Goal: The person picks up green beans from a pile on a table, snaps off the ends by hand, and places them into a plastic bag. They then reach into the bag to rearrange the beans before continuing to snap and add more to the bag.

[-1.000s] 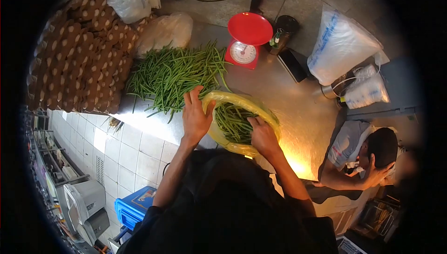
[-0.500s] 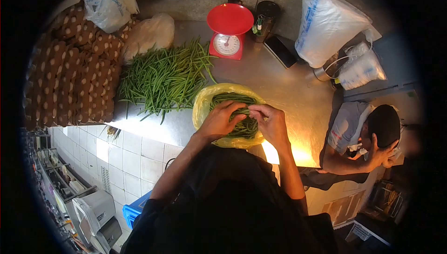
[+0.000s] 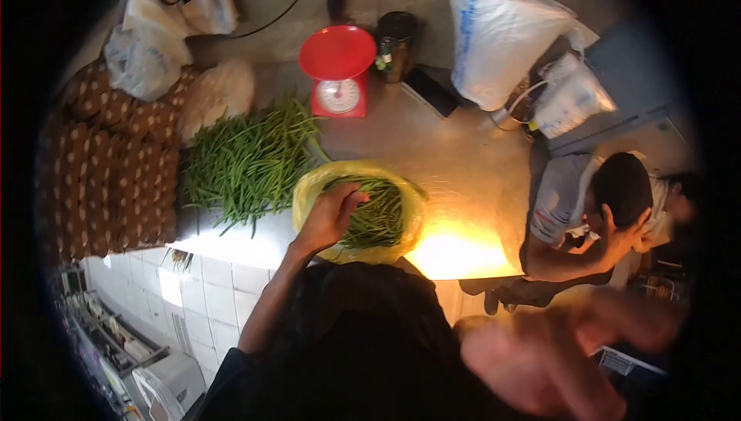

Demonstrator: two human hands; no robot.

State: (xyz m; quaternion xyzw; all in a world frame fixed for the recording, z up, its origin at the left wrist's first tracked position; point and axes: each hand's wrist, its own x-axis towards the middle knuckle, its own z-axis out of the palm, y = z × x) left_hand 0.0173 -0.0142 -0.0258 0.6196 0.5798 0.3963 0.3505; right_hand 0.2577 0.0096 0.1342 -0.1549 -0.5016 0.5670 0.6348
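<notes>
The left hand point(image 3: 330, 219) bends its fingers over the yellow bag point(image 3: 415, 219); whether they pinch anything I cannot tell, and the right hand cannot be made out with certainty. A dragging wrist could fold the bag's soft rim inward; a brushing forearm could push loose green beans point(image 3: 243, 166), left of the grip, off the table point(image 3: 475, 166). Beneath the grip, the bag holds more beans point(image 3: 380, 220).

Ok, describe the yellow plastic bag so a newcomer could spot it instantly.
Find the grey metal counter. At its near edge, right of the loose heap of green beans, is an open-mouthed yellow plastic bag holding more. Its colour sets it apart from the whitish plastic bags.
</notes>
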